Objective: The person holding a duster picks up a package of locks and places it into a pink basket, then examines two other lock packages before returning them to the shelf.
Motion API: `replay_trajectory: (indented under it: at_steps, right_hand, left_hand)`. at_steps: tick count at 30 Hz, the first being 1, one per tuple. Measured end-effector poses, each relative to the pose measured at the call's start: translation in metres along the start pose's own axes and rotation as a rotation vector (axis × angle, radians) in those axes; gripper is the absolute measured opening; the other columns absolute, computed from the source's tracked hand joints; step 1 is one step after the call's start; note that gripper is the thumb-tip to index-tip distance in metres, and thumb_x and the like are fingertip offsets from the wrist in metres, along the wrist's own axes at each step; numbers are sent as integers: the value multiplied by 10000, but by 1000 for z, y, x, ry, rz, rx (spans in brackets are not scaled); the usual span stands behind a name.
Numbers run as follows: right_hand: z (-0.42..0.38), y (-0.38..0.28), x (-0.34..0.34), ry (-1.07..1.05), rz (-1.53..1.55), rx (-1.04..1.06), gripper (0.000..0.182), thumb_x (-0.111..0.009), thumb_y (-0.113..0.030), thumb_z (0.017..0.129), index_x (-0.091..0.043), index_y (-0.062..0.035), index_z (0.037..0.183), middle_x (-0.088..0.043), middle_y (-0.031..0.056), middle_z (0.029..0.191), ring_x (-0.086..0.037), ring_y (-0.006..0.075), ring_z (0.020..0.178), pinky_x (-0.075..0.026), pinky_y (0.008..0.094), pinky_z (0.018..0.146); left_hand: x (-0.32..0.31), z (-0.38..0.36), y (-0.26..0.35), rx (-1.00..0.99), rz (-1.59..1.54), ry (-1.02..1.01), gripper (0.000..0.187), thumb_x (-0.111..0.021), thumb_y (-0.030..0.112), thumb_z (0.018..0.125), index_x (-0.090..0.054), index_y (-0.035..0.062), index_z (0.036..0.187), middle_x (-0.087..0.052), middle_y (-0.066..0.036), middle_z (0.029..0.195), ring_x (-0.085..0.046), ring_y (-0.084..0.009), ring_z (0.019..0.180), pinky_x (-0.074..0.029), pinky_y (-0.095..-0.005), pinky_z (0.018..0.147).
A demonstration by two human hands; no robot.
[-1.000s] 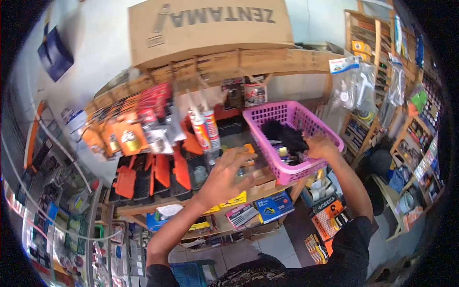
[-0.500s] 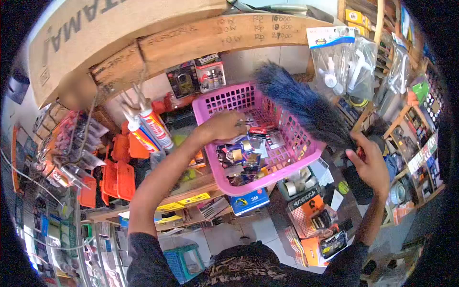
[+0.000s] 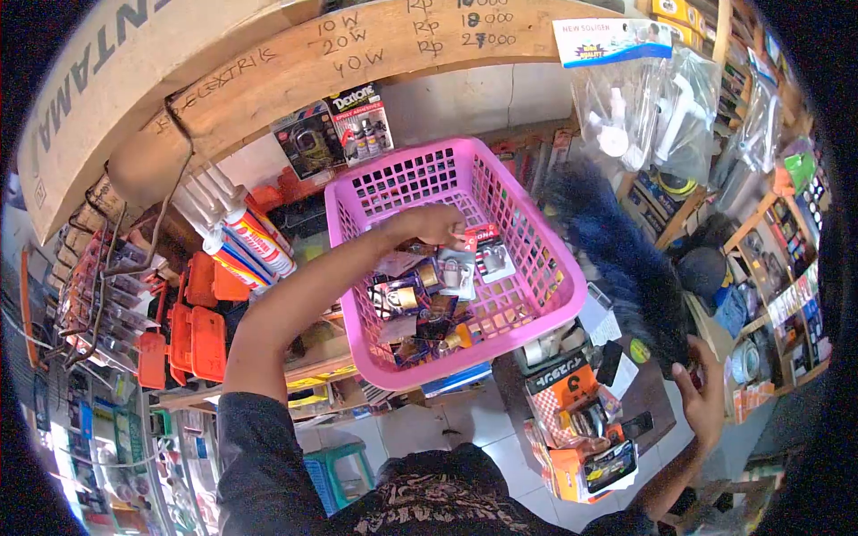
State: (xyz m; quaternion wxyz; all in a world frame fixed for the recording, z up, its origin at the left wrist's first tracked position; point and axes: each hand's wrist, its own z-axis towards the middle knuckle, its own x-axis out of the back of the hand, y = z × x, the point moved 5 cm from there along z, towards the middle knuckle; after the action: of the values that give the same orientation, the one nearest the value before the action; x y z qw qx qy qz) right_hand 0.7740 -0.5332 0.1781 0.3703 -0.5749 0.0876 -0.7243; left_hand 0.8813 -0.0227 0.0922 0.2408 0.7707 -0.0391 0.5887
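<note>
A pink plastic basket (image 3: 465, 366) holds several small packaged items, among them boxed padlocks (image 3: 398, 299) in dark wrappers. My left hand (image 3: 429, 225) reaches into it, fingers closed at the red top of a small packet (image 3: 458, 272). Another red-topped packet (image 3: 492, 259) lies beside it. Off the basket's right side, my right hand (image 3: 702, 389) is wrapped around the handle end of a dark blue feather duster (image 3: 617, 241). Its fluffy head is blurred by motion and points up and away from me.
Sealant tubes (image 3: 259, 237) and orange cases (image 3: 195, 335) stand left of the basket. Bagged white taps (image 3: 617, 125) hang at upper right. An orange-and-black box (image 3: 567, 393) lies on the dark table (image 3: 657, 402). A handwritten wooden beam (image 3: 375, 58) crosses above.
The duster and my right hand have swung down and to the right, away from the basket's rim. My left hand stays inside the basket. The view has shifted slightly.
</note>
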Motion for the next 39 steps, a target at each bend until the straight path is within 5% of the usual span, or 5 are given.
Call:
replay_trajectory:
  at_steps: [25, 28, 34, 36, 39]
  right_hand:
    - [-64, -33, -120, -535, 697, -12, 555, -762, -231, 636, -593, -1, 1113, -587, -5, 779, -494, 81, 554, -406, 231, 519]
    - [-81, -116, -172, -835, 690, 612, 370, -640, -113, 912, -571, -42, 1269, -553, 23, 624, -427, 67, 458, -326, 242, 451]
    - [-182, -256, -289, -1459, 941, -121, 346, -679, -61, 791, -567, 39, 1102, -626, 106, 824, -555, 128, 641, -436, 255, 577]
    - [-203, -262, -329, -1600, 794, -122, 323, -635, -33, 832, -546, 55, 1130, -611, 119, 827, -551, 136, 674, -444, 261, 610]
    - [-232, -298, -351, -1572, 706, -9, 244, -639, -136, 903, -569, 26, 1072, -609, 54, 772, -542, 104, 663, -443, 251, 628]
  left_hand:
    - [-113, -402, 146, 279, -1801, 1671, 231, -551, 340, 953, -483, 120, 960, -622, -95, 831, -660, -238, 706, -564, -385, 697]
    - [-203, -430, 158, -261, -2498, 1416, 450, -463, 482, 965, -588, 79, 1122, -668, -153, 1001, -654, -324, 938, -535, -479, 836]
    - [-346, -509, 195, -742, -2783, 1551, 568, -393, 516, 970, -598, 4, 1108, -645, -203, 1076, -613, -395, 999, -456, -550, 960]
    - [-396, -529, 206, 351, -2648, 1858, 597, -367, 533, 968, -622, 3, 1071, -635, -203, 1128, -570, -418, 1101, -403, -620, 981]
    - [-429, -547, 210, 272, -2663, 1868, 584, -367, 545, 975, -631, 32, 1064, -629, -164, 1158, -556, -395, 1144, -406, -663, 937]
